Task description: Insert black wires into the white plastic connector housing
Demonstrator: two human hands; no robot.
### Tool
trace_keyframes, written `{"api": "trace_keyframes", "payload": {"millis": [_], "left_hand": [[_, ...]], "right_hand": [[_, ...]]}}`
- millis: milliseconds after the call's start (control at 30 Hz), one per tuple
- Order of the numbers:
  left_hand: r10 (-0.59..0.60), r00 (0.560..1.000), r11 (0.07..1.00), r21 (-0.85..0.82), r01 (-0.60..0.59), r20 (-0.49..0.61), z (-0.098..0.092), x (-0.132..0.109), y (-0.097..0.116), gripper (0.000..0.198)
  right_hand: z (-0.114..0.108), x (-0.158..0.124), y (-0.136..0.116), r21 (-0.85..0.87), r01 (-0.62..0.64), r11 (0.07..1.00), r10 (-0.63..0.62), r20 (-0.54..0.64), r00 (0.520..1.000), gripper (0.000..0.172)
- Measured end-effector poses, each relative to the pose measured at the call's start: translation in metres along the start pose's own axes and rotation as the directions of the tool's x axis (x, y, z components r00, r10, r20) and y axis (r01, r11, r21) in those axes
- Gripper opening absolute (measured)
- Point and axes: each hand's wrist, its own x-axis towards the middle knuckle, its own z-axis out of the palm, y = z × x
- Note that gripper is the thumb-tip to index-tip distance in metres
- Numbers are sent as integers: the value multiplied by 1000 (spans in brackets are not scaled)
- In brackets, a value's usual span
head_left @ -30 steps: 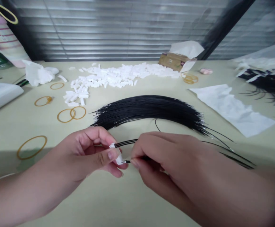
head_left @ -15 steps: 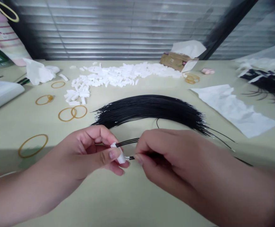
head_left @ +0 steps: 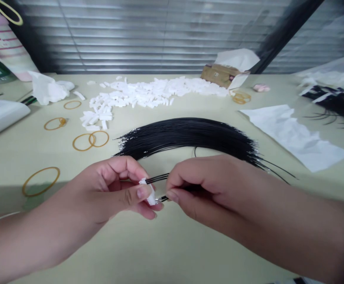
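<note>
Between the thumb and fingers of my left hand (head_left: 121, 189) is a small white connector housing (head_left: 151, 194). Several black wires (head_left: 157, 178) run from its upper end toward my right hand (head_left: 201, 181), which is closed. My right thumb and forefinger pinch more black wire, whose silvery metal terminals (head_left: 158, 200) are at the lower end of the housing. Whether those terminals are inside it I cannot tell. The rest of the held wire is hidden behind my right hand. Just beyond both hands lies a thick curved bundle of black wires (head_left: 186, 134) with metal-tipped ends.
White connector housings (head_left: 148, 92) are heaped at the back. Rubber bands (head_left: 41, 181) lie at the left. A tissue pack (head_left: 217, 75) stands at the back, and a white tissue sheet (head_left: 296, 136) lies at the right. More black wires (head_left: 331, 100) are at the far right.
My right hand has shifted slightly left, bringing the pinched wire's terminals closer to the housing. My left hand and the housing have hardly moved.
</note>
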Motion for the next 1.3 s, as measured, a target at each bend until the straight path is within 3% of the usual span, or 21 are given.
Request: {"api": "trace_keyframes", "payload": {"millis": [167, 333, 400, 533, 933, 1133, 1300], "left_hand": [[-37, 999, 999, -33, 38, 6, -1, -3, -1, 33], [-41, 999, 999, -35, 41, 19, -1, -4, 0, 33], [-35, 999, 999, -34, 35, 23, -1, -3, 0, 33], [-17, 1000, 999, -43, 17, 23, -1, -3, 0, 33], [-24, 999, 998, -53, 25, 28, 0, -2, 1, 30], [-31, 999, 997, -69, 32, 16, 4, 1, 3, 35], [-43, 999, 998, -54, 43, 8, 1, -2, 0, 36]], "right_hand": [[1, 1, 2, -10, 46, 999, -47, -17, 999, 38], [3, -2, 14, 43, 328, 944, -318, -155, 935, 30], [3, -3, 16, 39, 378, 925, -366, -170, 915, 30], [1, -1, 13, 29, 314, 949, -308, -141, 941, 31], [3, -3, 13, 101, 351, 931, -335, -149, 930, 32], [1, 1, 5, 70, 68, 995, -69, 3, 998, 39], [5, 4, 4, 69, 82, 994, -79, -56, 995, 30]]}}
